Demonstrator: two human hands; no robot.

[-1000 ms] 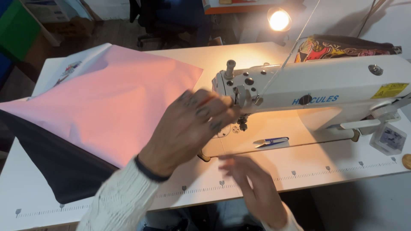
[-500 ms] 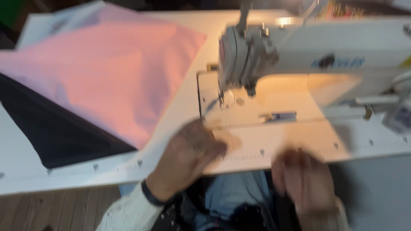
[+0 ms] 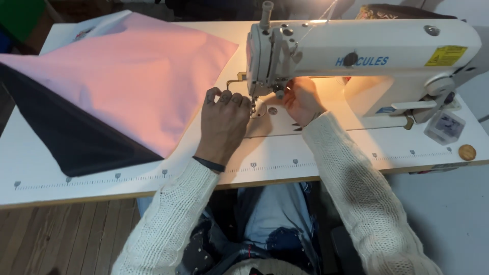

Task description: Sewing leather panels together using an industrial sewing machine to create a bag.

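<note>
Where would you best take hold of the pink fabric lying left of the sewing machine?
Probably at the near right corner of the pink fabric, coming from the front edge of the table. That corner lies flat and free beside the left hand, while the far side runs off toward the table's back.

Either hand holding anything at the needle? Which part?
Cannot tell. Left hand and right hand both sit at the sewing machine needle area; any grip is hidden.
</note>
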